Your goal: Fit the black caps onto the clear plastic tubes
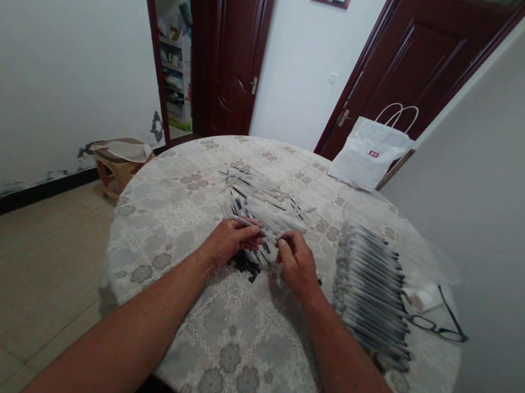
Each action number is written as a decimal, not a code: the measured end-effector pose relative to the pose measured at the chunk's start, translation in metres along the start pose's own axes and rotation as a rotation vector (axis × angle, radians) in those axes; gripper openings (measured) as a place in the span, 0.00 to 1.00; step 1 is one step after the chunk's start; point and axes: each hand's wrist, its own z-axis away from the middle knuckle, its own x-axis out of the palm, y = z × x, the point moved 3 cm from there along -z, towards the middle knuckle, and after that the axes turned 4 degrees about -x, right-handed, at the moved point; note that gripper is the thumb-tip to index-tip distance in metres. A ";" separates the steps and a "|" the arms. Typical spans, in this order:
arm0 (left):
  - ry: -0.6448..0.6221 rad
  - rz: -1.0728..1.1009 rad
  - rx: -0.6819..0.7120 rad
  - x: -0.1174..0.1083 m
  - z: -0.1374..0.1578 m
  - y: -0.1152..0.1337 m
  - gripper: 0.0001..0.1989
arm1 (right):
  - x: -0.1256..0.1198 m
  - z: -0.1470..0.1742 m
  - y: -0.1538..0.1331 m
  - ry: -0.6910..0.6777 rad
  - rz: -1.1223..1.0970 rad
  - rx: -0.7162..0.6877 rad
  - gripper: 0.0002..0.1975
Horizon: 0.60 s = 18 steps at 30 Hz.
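Over the middle of the table my left hand (234,240) pinches a slim pale pen (264,231) lying across its fingers. The pen's right end reaches my right hand (296,256), whose thumb and forefinger are closed on it; any small part between those fingertips is hidden. Just beyond both hands lies a loose pile of similar pens (258,189), clear or whitish with some dark tips. Small black pieces (246,265), perhaps caps, are heaped by my left hand, partly under it. To the right, a row of pens (368,290) lies side by side with dark ends pointing right.
A patterned cloth covers the round table (232,367). Black-framed glasses (437,329) and a white crumpled item (427,297) lie at the right. A white paper bag (371,155) stands at the back right edge. A wooden stool (118,164) is at the left.
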 end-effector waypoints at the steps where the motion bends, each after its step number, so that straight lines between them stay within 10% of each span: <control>1: -0.005 -0.001 -0.003 0.000 0.000 -0.001 0.19 | 0.001 0.000 -0.001 -0.017 0.020 -0.003 0.12; 18: -0.025 0.013 -0.003 0.001 0.001 0.000 0.19 | 0.001 0.001 -0.005 -0.055 -0.005 0.003 0.18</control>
